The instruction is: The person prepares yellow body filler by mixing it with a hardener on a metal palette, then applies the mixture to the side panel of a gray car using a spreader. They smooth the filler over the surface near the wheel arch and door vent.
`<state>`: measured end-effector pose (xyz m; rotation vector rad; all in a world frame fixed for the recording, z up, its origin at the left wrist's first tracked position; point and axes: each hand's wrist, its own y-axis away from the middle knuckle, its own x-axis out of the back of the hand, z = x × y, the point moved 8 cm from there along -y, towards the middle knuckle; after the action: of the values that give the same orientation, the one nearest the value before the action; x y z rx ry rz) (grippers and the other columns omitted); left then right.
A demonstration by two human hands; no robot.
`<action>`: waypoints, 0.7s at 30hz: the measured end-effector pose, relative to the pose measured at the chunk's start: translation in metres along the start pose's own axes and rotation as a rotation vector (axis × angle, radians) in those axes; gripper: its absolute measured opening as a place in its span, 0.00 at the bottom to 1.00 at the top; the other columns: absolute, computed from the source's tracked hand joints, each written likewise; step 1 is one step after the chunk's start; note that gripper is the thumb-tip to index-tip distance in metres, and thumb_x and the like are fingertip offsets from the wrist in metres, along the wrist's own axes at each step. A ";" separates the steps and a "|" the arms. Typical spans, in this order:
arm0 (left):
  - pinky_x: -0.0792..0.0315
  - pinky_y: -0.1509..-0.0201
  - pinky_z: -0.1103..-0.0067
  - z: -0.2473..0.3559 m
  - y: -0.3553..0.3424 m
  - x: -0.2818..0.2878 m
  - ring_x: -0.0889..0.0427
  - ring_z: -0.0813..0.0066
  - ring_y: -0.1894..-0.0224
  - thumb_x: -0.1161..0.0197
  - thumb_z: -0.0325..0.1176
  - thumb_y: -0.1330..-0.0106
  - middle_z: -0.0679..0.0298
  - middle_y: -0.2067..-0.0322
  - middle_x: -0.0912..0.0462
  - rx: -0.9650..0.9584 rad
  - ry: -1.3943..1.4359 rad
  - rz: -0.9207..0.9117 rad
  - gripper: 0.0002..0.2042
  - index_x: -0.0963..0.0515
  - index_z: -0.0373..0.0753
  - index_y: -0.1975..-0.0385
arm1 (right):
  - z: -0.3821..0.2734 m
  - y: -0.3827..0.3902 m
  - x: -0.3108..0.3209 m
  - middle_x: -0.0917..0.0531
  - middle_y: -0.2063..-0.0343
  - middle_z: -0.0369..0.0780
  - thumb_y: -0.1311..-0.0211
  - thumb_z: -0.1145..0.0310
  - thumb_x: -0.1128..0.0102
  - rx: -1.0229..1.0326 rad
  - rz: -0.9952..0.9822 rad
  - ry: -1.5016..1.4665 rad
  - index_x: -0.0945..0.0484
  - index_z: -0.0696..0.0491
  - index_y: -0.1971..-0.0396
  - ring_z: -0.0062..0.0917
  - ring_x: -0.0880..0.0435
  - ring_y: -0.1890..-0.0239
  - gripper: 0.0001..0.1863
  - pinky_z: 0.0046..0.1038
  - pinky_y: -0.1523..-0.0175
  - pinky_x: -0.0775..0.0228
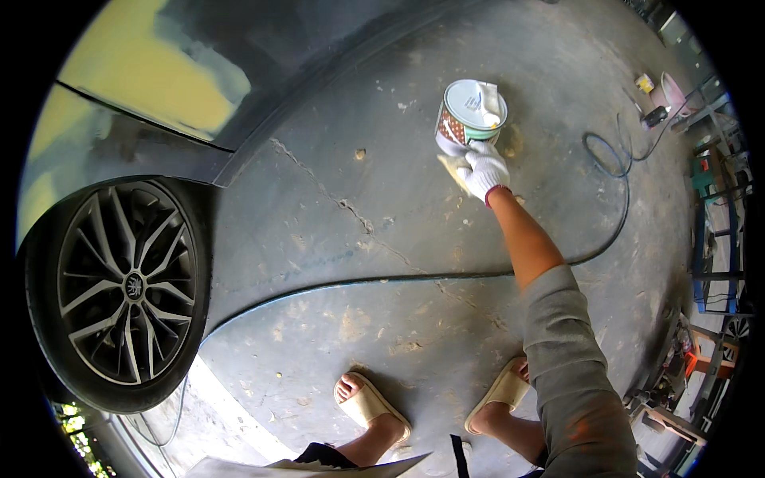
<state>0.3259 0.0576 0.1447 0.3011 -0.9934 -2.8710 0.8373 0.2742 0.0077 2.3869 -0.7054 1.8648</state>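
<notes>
My right hand point(484, 170), in a white knitted glove with a dark red cuff, reaches out to the near side of a round tin can point(454, 127). Its fingers look curled in; what is inside them is partly hidden. A pale yellow flat piece point(455, 173) sticks out beside the glove, and I cannot tell whether it is held or lies on the floor. The can stands upright with its pale lid point(464, 99) on. Across the lid lies a white tube point(489, 103). My left hand is out of sight.
At left stands a car wheel point(131, 288), under a body panel point(175, 80) with yellow and grey patches. A dark hose point(382, 279) crosses the cracked floor. Shelving point(713, 231) lines the right, near a pink tub point(672, 92). A pale sheet point(311, 467) shows at the lower edge.
</notes>
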 end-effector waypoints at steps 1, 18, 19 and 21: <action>0.29 0.40 0.69 -0.002 -0.006 -0.005 0.21 0.66 0.49 0.38 0.39 0.31 0.59 0.51 0.21 0.011 0.001 0.001 0.20 0.28 0.35 0.45 | -0.002 -0.005 -0.003 0.20 0.47 0.45 0.49 0.61 0.31 0.030 0.000 0.048 0.17 0.57 0.59 0.38 0.25 0.42 0.20 0.31 0.36 0.34; 0.28 0.41 0.69 -0.029 -0.025 -0.057 0.21 0.64 0.49 0.37 0.38 0.33 0.57 0.51 0.21 0.050 0.026 -0.072 0.21 0.28 0.34 0.45 | 0.035 -0.010 -0.030 0.19 0.51 0.43 0.39 0.63 0.40 -0.101 -0.170 -0.579 0.19 0.50 0.55 0.38 0.19 0.51 0.14 0.34 0.45 0.26; 0.28 0.41 0.69 -0.031 -0.027 -0.060 0.21 0.64 0.49 0.37 0.38 0.33 0.57 0.51 0.21 0.056 0.028 -0.077 0.21 0.28 0.34 0.45 | 0.052 -0.001 -0.036 0.18 0.50 0.43 0.37 0.63 0.41 -0.219 -0.138 -0.869 0.20 0.51 0.52 0.38 0.18 0.51 0.15 0.33 0.46 0.26; 0.28 0.41 0.69 -0.032 -0.027 -0.064 0.21 0.64 0.49 0.37 0.38 0.33 0.56 0.51 0.21 0.068 0.028 -0.084 0.21 0.28 0.34 0.45 | 0.085 0.028 -0.049 0.18 0.49 0.41 0.33 0.64 0.44 -0.533 -0.073 -1.620 0.23 0.54 0.47 0.36 0.18 0.49 0.17 0.35 0.45 0.25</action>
<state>0.3949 0.0692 0.1134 0.3962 -1.1012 -2.9025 0.8960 0.2399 -0.0691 2.8562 -0.8436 -0.6363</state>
